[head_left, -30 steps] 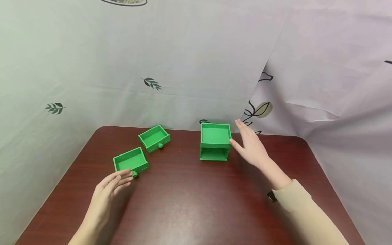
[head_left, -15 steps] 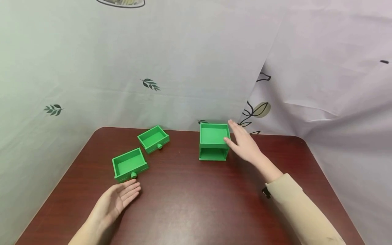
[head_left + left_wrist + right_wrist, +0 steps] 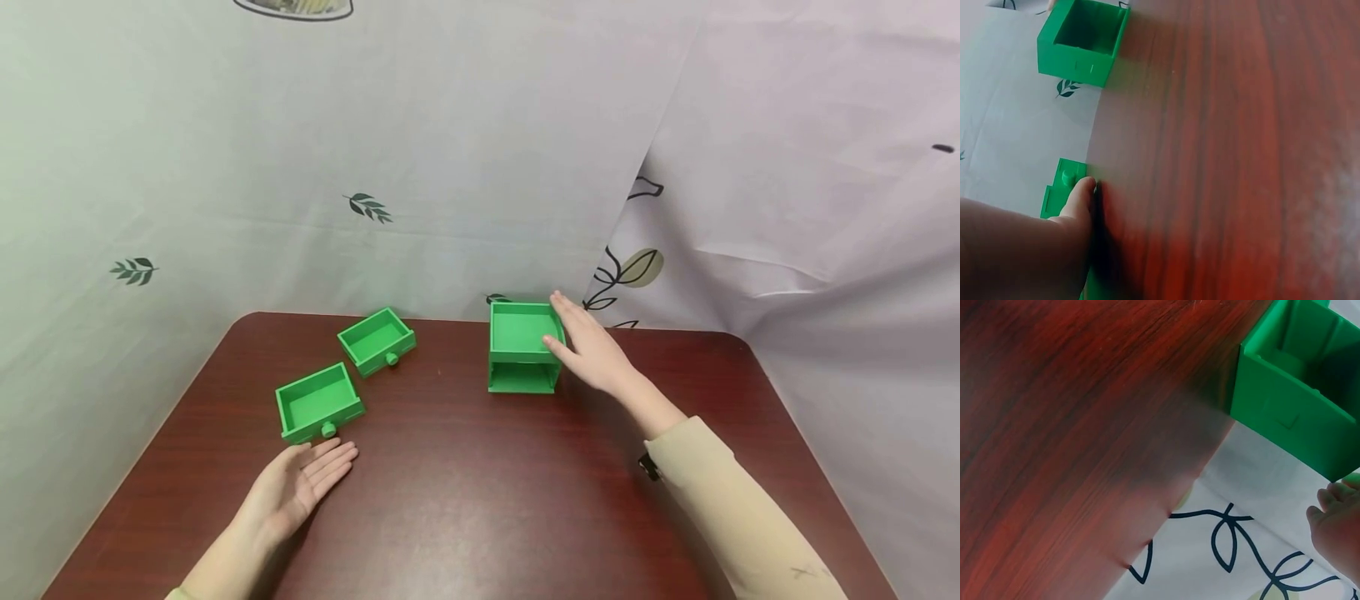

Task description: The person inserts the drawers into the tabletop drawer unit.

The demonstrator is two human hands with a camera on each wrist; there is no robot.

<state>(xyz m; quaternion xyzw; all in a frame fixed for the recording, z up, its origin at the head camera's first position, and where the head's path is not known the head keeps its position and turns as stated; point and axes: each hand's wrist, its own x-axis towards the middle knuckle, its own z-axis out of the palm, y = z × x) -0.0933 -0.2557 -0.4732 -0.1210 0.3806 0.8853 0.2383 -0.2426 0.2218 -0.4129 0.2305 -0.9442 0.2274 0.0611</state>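
Observation:
A small green cabinet frame (image 3: 521, 329) stands upright at the back of the table, with a shallow tray-like top and an open slot at its front. My right hand (image 3: 596, 354) is at its right side, fingers extended, thumb over the top's right edge; whether it touches is unclear. The right wrist view shows the cabinet's open box (image 3: 1285, 406) beside those fingers. Lower left, my left hand (image 3: 296, 492) lies palm turned up, fingers straight, just in front of a green drawer (image 3: 317, 406) with a round knob. Farther back lies a second green drawer (image 3: 377, 340).
The dark red-brown wooden table (image 3: 450, 500) has rounded back corners. A pale cloth (image 3: 450, 150) printed with leaves hangs behind it and along both sides, close to the cabinet's back.
My left hand has drawn back from the near drawer's knob, turned palm up and shifted slightly right. The right hand has moved left against or beside the cabinet. Cabinet and drawers look unmoved.

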